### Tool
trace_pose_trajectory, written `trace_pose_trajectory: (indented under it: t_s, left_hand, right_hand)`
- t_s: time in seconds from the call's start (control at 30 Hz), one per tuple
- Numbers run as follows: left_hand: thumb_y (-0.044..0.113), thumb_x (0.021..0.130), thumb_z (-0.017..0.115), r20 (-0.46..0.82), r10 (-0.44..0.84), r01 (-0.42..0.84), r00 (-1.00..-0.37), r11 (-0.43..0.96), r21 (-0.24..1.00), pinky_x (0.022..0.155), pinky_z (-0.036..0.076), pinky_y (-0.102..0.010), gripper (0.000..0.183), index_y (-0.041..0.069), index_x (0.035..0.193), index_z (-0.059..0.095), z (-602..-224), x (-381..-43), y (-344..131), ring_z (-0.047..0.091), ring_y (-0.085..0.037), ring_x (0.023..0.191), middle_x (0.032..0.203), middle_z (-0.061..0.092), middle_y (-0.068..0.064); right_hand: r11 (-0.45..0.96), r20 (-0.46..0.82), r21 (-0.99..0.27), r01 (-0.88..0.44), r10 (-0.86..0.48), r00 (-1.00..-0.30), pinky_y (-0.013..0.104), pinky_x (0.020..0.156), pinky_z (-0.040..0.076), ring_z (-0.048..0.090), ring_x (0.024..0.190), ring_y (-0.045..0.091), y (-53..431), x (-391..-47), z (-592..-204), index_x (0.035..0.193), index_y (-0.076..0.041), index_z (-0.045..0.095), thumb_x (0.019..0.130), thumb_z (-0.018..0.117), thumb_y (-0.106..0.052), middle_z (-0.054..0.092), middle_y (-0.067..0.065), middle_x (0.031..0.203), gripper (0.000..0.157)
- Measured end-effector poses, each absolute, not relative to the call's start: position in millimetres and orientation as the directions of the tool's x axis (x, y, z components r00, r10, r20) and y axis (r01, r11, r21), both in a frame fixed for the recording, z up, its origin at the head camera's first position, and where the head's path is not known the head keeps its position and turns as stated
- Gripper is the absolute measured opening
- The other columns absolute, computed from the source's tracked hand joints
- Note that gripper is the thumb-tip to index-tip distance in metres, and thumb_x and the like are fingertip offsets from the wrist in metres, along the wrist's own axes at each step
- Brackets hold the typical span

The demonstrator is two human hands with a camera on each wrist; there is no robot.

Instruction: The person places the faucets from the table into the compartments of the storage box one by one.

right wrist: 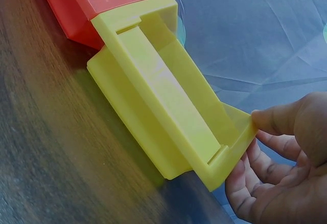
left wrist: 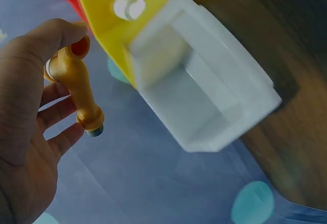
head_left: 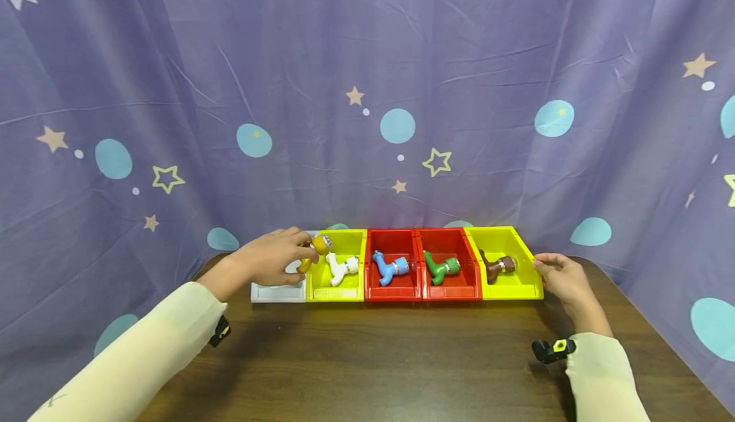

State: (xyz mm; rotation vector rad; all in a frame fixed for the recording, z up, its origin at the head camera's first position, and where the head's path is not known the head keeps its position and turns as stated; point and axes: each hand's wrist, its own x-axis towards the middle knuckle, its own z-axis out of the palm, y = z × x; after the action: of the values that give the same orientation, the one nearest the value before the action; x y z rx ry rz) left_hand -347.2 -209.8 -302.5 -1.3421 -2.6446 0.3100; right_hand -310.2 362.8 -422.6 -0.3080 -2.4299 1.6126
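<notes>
My left hand (head_left: 275, 257) pinches a yellow toy water tap (left wrist: 77, 81) between thumb and fingers. It is held above the white bin (left wrist: 225, 55) at the left end of the row, whose inside shows no object in the left wrist view. My right hand (head_left: 565, 279) grips the outer side edge of the yellow bin (right wrist: 153, 91) at the right end, thumb on the rim and fingers outside. A brown tap (head_left: 498, 267) lies in that bin. Between the end bins lie a white tap (head_left: 341, 269), a blue tap (head_left: 390, 267) and a green tap (head_left: 442, 267).
The white tap's bin is yellow (head_left: 335, 293); the blue tap's red bin (head_left: 393, 293) and green tap's red bin (head_left: 452, 292) stand beside it. All bins form one touching row on the dark wooden table (head_left: 367, 358). Behind hangs a purple patterned curtain (head_left: 321, 115).
</notes>
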Motion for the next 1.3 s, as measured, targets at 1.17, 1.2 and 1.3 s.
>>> trace_pose_trajectory:
  t_s: [1.17, 1.2, 1.3]
  left_hand:
    - [0.025, 0.087, 0.081, 0.027, 0.694, 0.666, -0.72, 0.701, -0.253, 0.099, 0.047, -0.058, 0.028, 0.024, 0.113, 0.071, -358, -400, -256, 0.056, -0.029, 0.111, 0.114, 0.059, -0.004]
    - [0.025, 0.087, 0.082, 0.02, 0.701, 0.673, -0.713, 0.691, -0.263, 0.098, 0.047, -0.057, 0.028, 0.024, 0.113, 0.071, -359, -401, -256, 0.056, -0.029, 0.109, 0.112, 0.059, -0.003]
    - [0.024, 0.086, 0.084, -0.003, 0.718, 0.689, -0.697, 0.668, -0.282, 0.098, 0.048, -0.055, 0.029, 0.024, 0.112, 0.072, -358, -401, -255, 0.056, -0.027, 0.107, 0.11, 0.058, -0.002]
  right_hand:
    - [0.359, 0.046, -0.932, 0.058, 0.275, -0.96, 0.022, 0.074, 0.055, 0.06, 0.096, 0.013, 363, -311, -423, 0.138, 0.007, 0.048, 0.108, 0.049, -0.022, 0.056, 0.025, 0.13, 0.042]
    - [0.358, 0.046, -0.932, 0.058, 0.276, -0.96, 0.022, 0.074, 0.055, 0.06, 0.095, 0.013, 363, -311, -423, 0.138, 0.007, 0.049, 0.108, 0.049, -0.022, 0.056, 0.025, 0.13, 0.042]
    - [0.359, 0.051, -0.932, 0.052, 0.274, -0.96, 0.022, 0.074, 0.055, 0.06, 0.094, 0.011, 363, -311, -423, 0.138, 0.007, 0.049, 0.108, 0.049, -0.022, 0.056, 0.025, 0.13, 0.042]
